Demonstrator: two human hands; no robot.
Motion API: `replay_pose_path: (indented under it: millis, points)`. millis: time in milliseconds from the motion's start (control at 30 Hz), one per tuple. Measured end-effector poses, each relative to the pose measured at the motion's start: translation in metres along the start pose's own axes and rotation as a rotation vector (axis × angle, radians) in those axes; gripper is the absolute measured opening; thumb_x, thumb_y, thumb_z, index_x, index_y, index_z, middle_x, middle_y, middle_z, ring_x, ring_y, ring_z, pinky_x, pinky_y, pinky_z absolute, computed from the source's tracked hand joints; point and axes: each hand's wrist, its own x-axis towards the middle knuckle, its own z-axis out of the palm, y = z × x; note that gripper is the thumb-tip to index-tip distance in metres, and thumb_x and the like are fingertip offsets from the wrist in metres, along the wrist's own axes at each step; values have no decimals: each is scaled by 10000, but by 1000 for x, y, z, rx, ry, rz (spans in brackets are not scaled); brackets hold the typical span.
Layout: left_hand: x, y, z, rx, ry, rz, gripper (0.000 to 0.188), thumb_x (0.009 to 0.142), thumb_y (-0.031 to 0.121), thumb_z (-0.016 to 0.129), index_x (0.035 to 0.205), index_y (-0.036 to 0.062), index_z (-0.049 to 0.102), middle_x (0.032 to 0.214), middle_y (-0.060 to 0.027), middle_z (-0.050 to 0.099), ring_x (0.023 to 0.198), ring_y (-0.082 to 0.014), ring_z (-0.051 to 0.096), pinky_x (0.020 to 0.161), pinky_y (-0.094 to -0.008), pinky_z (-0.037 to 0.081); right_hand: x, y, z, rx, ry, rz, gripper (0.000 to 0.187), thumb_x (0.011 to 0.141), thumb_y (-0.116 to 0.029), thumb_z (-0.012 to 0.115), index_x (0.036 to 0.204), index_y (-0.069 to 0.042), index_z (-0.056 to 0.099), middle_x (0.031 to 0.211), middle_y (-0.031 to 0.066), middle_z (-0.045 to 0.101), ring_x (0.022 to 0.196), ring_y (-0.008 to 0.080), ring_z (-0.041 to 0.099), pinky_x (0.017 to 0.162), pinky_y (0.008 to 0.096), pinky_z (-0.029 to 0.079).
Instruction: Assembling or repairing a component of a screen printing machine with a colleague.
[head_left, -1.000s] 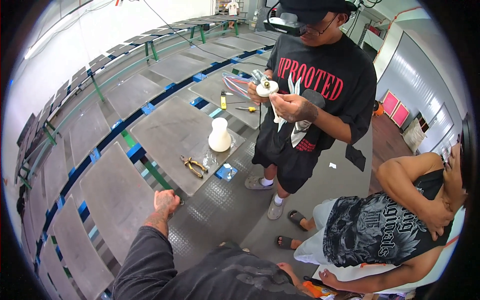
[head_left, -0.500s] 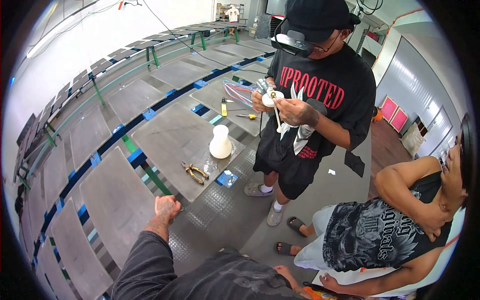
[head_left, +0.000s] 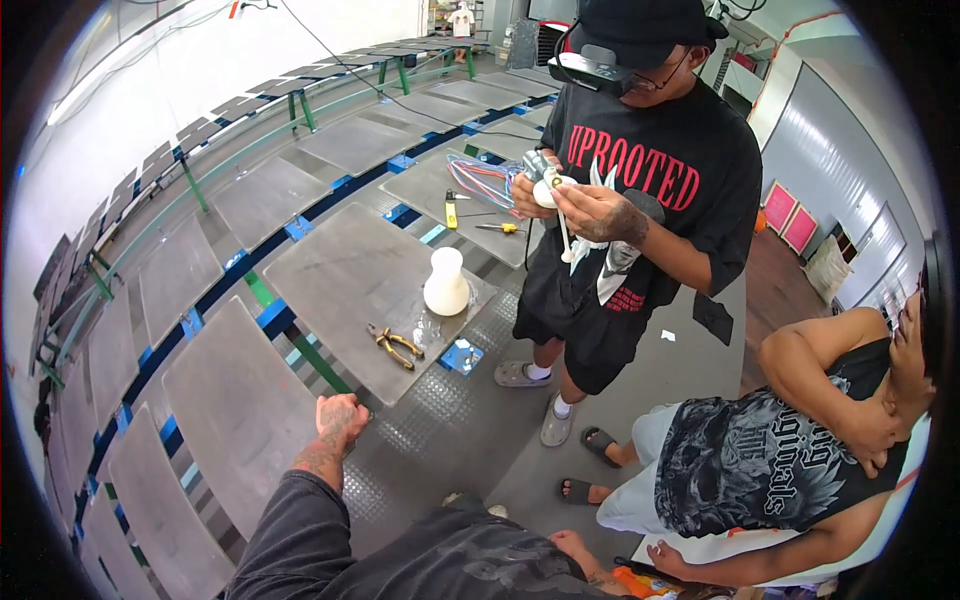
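My left hand [head_left: 342, 420] is closed at the near corner of a flat grey panel [head_left: 235, 385], its fingers curled over the edge. At the lower edge my right hand [head_left: 573, 548] hangs low beside my dark shirt; its fingers are mostly hidden. On the neighbouring panel [head_left: 340, 270], past my left hand, lie open pliers [head_left: 396, 346] with black and yellow handles. A white waisted vase-shaped piece [head_left: 446, 284] stands upright near them. Neither hand touches these. Across from me, a co-worker's hands [head_left: 585, 205] hold a small white round fitting [head_left: 548, 188] with a dangling white stem.
A yellow cutter [head_left: 450, 211], a yellow-handled screwdriver [head_left: 500, 228] and a bundle of coloured wires [head_left: 485, 178] lie on a farther panel. Rows of panels on blue and green frames curve away left. A second person [head_left: 780, 450] is close on my right.
The view has shifted slightly, so the panels and people sit a little differently in it. The co-worker's hands still work at the white fitting. My left hand stays at the panel's corner.
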Motion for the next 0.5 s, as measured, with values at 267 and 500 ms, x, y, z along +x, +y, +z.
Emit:
replay_pose_path:
  millis: [267,500]
  points:
    - [-6,-2,-3,-21,-13,3,315,898,353,559,904,99,744,973,-132,756,978,-305,709,947,-432,424,-2,-18,30,21,61,6,285,839,-323,780,996,-87,812,960,56,787,862,177,721,841,320,555]
    - [-5,-16,13,-97,123,85,272,884,313,578,834,92,729,904,-124,742,916,-308,704,895,-437,431,-2,-13,63,141,49,85,264,848,-249,781,1011,-41,775,897,56,761,798,168,697,749,330,557]
